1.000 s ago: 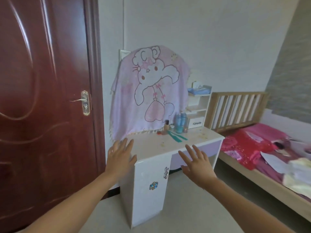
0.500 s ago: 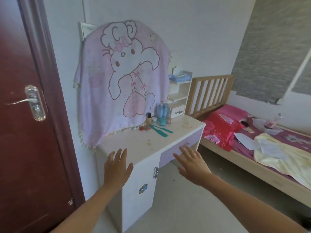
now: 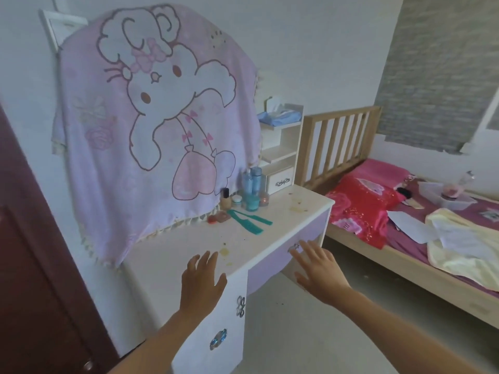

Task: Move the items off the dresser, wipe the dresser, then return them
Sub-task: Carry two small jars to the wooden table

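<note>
Both of my hands are empty and opened flat, fingers straight and a little spread. My left hand (image 3: 202, 279) now has its fingertips over the near edge of the counter (image 3: 167, 255); half a second ago it hung lower, in front of the white cabinet door (image 3: 224, 319). I cannot tell whether it touches the top. My right hand (image 3: 318, 268) is in front of the lavender drawer (image 3: 270, 261), fingertips just beside its silver handle (image 3: 294, 247), much as before.

I have come closer since the earlier frames: the counter fills more of the view, and the red door (image 3: 27, 265) has slid to the left edge, its lever handle gone from sight.

The items have not moved. They sit at the far side of the counter, below the hem of the pink rabbit cloth (image 3: 151, 103). Two blue bottles (image 3: 252, 184) stand upright just left of the small white shelf unit (image 3: 280, 149). Left of them are a small jar (image 3: 237, 198) and a beige bottle with a dark cap (image 3: 226, 199); to their right is a small pinkish jar (image 3: 264, 200). Nearer to me lie two teal combs (image 3: 249, 221), and left of those a red compact (image 3: 218, 217). Yellowish stains dot the top between the combs and my left hand.

A blue tissue pack (image 3: 279, 114) lies on top of the shelf unit. The bed (image 3: 405, 265) stands to the right.
</note>
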A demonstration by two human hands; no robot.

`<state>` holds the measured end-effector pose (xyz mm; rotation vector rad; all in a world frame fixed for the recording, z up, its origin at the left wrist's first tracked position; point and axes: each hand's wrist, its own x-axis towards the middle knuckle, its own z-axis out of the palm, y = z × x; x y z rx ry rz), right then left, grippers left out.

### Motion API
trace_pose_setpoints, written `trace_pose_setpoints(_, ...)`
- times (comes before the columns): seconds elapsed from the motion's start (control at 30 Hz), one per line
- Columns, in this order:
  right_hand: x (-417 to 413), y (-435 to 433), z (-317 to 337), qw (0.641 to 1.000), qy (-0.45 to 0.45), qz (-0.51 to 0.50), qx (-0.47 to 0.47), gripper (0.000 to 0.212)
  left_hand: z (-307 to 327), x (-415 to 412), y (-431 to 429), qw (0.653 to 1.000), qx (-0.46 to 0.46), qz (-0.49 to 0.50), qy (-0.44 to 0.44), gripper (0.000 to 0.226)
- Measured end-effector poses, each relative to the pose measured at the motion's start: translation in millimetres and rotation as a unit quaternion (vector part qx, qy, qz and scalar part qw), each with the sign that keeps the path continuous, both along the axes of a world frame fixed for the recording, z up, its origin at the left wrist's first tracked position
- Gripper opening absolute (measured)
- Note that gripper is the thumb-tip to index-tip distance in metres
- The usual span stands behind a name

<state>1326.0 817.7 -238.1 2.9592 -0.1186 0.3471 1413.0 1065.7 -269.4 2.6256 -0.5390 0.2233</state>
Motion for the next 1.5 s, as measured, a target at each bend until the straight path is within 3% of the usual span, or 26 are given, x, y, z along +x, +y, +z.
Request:
trace_pose_setpoints(0.1, 35.1, -29.8, -14.3, 0.997, 0.029, 0.01, 0.07, 0.057, -16.0, 29.2, -26.1, 0.999, 0.004, 0.033, 0.029, 0.053)
trace_pose_setpoints(0.33, 127.2, -82.4, -34.7, 0.988, 0.085, 0.08, 0.099, 0.056, -33.8, 92.6, -77.7, 0.988, -0.012, 0.136, 0.069, 0.053)
trace_pose_setpoints(0.6, 217.3, -64.2, -69.7, 0.978, 0.131, 0.115, 0.112, 0.051, -73.0, 134.8, -74.8, 0.972, 0.021, 0.193, 0.131, 0.053)
trace_pose_setpoints(0.77, 279.6, -53.5, -81.5, 0.972, 0.144, 0.14, 0.118, 0.046, -84.9, 205.6, -77.7, 0.961, -0.03, 0.23, 0.15, 0.052)
trace_pose_setpoints(1.03, 365.8, -49.7, -72.1, 0.958, 0.193, 0.146, 0.155, 0.053, -90.2, 299.9, -98.8, 0.958, -0.067, 0.222, 0.169, 0.049)
trace_pose_setpoints(1.5, 482.9, -35.3, -113.7, 0.923, 0.226, 0.264, 0.166, 0.057, -98.9, 376.9, -132.4, 0.96, 0.012, 0.222, 0.169, 0.041)
